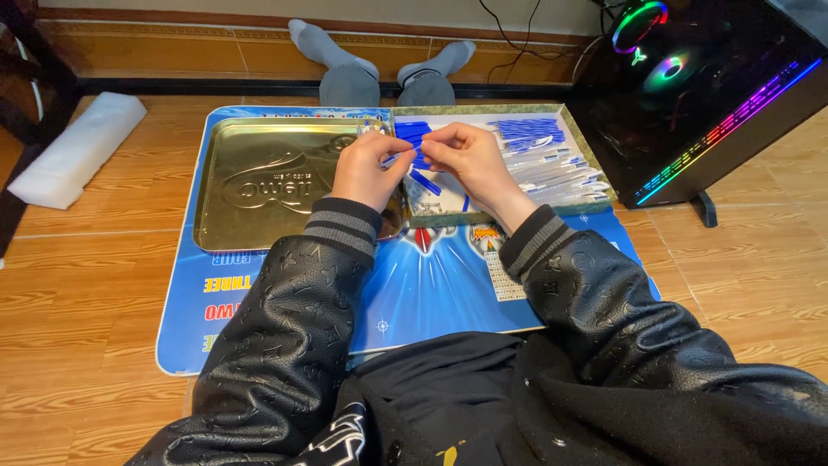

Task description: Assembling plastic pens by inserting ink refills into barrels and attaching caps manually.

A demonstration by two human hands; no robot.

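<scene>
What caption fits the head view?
Both hands, left and right, pinch a blue pen part over a box of pen parts.

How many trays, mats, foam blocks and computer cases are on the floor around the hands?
Gold metal tray: 1
Box tray of blue and white pen parts: 1
Blue printed mat: 1
White foam block: 1
Lit computer case: 1
Total: 5

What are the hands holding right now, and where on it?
Both hands pinch one thin blue pen part over the box: left hand at its left end, right hand at its right end.
</scene>
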